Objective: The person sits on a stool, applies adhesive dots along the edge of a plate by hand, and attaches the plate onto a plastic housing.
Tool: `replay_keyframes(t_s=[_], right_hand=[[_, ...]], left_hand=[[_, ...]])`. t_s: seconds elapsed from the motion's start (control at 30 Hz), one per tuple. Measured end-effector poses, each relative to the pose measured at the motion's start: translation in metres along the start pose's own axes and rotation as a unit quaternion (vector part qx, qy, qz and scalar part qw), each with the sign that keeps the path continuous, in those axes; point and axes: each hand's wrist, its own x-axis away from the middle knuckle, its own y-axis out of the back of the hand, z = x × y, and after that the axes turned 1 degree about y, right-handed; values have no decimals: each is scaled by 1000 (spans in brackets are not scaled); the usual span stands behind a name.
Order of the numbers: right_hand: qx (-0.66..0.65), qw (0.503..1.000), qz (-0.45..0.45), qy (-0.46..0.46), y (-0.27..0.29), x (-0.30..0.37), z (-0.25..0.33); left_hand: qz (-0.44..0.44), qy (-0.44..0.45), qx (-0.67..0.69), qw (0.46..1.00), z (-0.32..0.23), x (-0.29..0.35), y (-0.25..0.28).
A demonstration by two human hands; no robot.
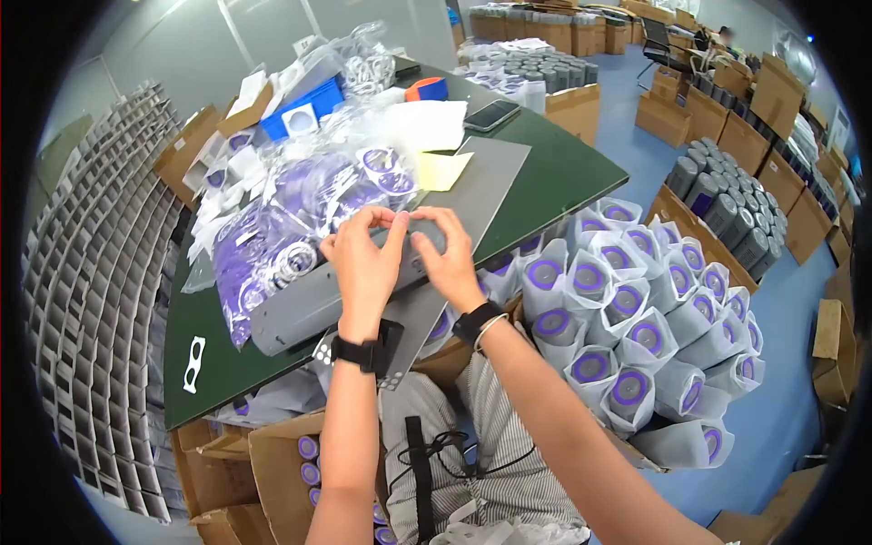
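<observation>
Over the near edge of the dark green table point(554, 173), my hands meet at the right end of a long grey cylinder point(300, 313) lying on its side. My left hand point(368, 259) has its thumb and forefinger pinched at the cylinder's end; what lies between the tips is too small to tell. Curled round the rounded grey end, my right hand point(445, 250) brings its fingertips against the left ones. Left of the hands lie clear bags of purple parts point(313, 186) and white rings point(295, 261). A flat grey sheet point(495, 168) extends beneath the hands.
Wrapped cylinders with purple rings point(627, 300) stand packed at my right. A phone point(491, 115), a yellow paper point(443, 171) and a blue bin point(304, 107) sit farther back. Stacked cardboard dividers point(91, 300) rise at left. An open carton point(282, 472) stands below the table.
</observation>
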Motion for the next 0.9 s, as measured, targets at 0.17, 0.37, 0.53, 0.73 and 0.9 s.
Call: replay_keyframes(t_s=[0.17,0.37,0.53,0.73,0.9], right_hand=[[-1,1000,-10,-18,1,1,-6],[-7,1000,-1,-2,3,-5,-5],[-8,1000,5,-1,5,-3,-10],[-3,1000,1,-11,2,1,-3],[10,1000,14,19,3,3,-2]], left_hand=[[62,-11,52,997,18,-16,-32],[93,-22,104,990,22,-17,-25],[94,-10,94,991,19,-12,-28],[93,-37,91,991,28,-12,-24],[99,5,112,989,19,-8,-24]])
